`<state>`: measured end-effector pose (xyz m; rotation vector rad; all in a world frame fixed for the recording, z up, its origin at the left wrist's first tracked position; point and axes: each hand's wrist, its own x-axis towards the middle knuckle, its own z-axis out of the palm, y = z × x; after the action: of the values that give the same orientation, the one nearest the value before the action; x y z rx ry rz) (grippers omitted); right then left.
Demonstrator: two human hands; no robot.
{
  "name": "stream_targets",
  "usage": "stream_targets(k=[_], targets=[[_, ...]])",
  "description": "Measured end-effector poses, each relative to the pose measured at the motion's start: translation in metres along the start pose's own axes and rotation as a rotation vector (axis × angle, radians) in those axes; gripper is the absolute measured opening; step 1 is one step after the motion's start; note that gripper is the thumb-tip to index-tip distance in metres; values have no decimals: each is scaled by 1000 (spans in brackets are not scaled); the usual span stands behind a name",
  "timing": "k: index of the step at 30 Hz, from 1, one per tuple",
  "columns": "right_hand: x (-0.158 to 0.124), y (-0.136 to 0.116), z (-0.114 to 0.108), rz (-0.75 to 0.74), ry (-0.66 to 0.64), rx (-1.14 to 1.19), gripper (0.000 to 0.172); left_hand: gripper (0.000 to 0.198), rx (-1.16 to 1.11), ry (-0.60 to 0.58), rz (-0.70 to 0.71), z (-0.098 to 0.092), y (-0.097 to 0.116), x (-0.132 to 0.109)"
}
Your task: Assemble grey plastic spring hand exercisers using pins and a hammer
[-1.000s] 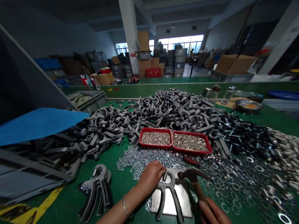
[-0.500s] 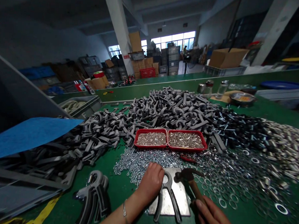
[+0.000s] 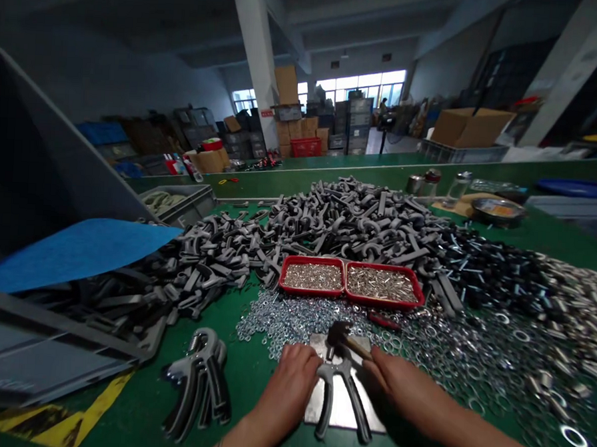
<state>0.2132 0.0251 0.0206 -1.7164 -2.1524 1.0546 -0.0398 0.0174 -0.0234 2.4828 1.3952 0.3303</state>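
My left hand (image 3: 293, 382) is closed on the upper left side of a grey V-shaped hand grip strengthener (image 3: 353, 394), its two handles spread toward me. Under it lies a flat metal plate (image 3: 339, 414). A claw hammer (image 3: 358, 347) is in my right hand (image 3: 389, 374), fingers wrapped round its wooden handle. The hammer's dark head is over the top of the strengthener and hides part of it; whether they touch I cannot tell. Left of my left hand, several grip strengtheners (image 3: 201, 378) with springs lie together on the green table.
Two red trays (image 3: 343, 294) hold small metal pins. Loose nuts and washers (image 3: 273, 319) spread before them, with a large heap of grey handle parts (image 3: 349, 216) behind. A grey crate (image 3: 61, 364) stands at left; metal sleeves (image 3: 586, 318) lie at right.
The hammer has swung left, its head now over the top of the strengthener. My right hand has moved up and left with it. My left hand stays on the strengthener; the view has shifted slightly.
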Motion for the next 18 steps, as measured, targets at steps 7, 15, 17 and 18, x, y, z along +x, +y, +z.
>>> stream_targets(k=[7, 15, 17, 18], targets=[[3, -1, -7, -10, 29, -27, 34, 18, 24, -6, -27, 5, -3, 5], [-30, 6, 11, -3, 39, 107, 31, 18, 42, -12, -15, 7, -4, 7], [-27, 4, 10, 10, 10, 157, 32, 18, 57, -1, -7, 8, -5, 8], [-22, 3, 8, -13, 5, 190, 33, 18, 72, 2, -9, 8, -5, 8]])
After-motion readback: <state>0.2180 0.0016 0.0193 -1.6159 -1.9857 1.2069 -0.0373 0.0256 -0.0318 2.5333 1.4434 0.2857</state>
